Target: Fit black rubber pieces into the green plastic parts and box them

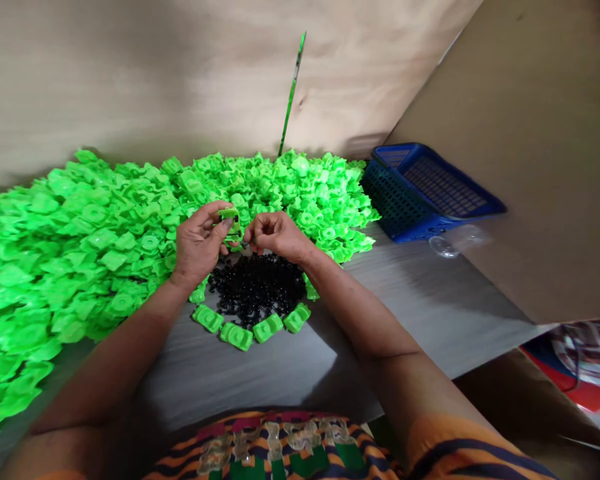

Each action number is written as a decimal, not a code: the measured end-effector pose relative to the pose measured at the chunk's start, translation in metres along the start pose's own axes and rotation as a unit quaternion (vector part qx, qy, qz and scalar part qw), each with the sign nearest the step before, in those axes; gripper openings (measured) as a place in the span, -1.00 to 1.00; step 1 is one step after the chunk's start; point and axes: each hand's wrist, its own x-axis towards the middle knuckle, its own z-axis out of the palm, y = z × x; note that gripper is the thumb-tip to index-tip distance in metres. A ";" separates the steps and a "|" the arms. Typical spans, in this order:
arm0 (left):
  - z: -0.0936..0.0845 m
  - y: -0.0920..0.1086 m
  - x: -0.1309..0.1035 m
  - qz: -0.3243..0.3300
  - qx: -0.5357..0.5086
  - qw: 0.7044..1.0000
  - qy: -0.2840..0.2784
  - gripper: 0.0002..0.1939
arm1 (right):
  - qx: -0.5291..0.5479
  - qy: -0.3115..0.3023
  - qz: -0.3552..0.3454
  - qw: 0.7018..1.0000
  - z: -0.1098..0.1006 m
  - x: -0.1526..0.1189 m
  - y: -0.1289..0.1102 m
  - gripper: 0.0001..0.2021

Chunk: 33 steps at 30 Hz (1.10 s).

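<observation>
My left hand (196, 245) grips a green plastic toy car body (237, 227), held on edge between thumb and fingers, with dark bits showing along one side. Close beside it, my right hand (279, 235) is closed in a pinch near the car's lower edge. What sits between those fingertips is small and dark, too small to make out. Just below both hands lies a heap of small black plastic parts (260, 283). Several green toy car bodies (237, 336) curve around the near side of that heap.
A large pile of green car bodies (115, 233) spreads over the left and back of the grey table (290, 373). A blue plastic basket (405, 223) stands at back right, with clear round plastic pieces (445, 247) near it. A thin green strip (290, 103) rises by the wall.
</observation>
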 end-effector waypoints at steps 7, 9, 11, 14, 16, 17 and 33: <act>-0.003 -0.010 -0.004 0.098 0.096 0.990 0.017 -0.68 | -0.015 -0.046 0.016 0.999 -0.001 0.001 0.003 -0.86; -0.005 -0.012 -0.004 0.121 0.135 0.983 0.012 -0.70 | -0.015 -0.054 0.013 0.998 -0.006 0.002 0.002 -0.78; -0.006 -0.013 -0.003 0.135 0.169 0.976 0.012 -0.70 | -0.010 -0.052 0.007 0.999 -0.009 0.002 0.002 -0.71; -0.005 -0.011 -0.003 0.144 0.196 0.970 0.010 -0.69 | -0.005 -0.049 -0.007 0.999 -0.011 0.003 0.003 -0.68; -0.004 -0.009 -0.004 0.144 0.212 0.967 0.009 -0.67 | -0.002 -0.048 -0.013 0.999 -0.010 0.003 0.003 -0.66; -0.004 -0.008 -0.004 0.143 0.220 0.965 0.007 -0.67 | 0.000 -0.045 -0.016 0.999 -0.009 0.003 0.002 -0.64; -0.004 0.007 -0.014 0.235 0.375 0.897 -0.021 -0.60 | 0.026 -0.059 -0.020 0.998 -0.007 0.004 0.010 -0.51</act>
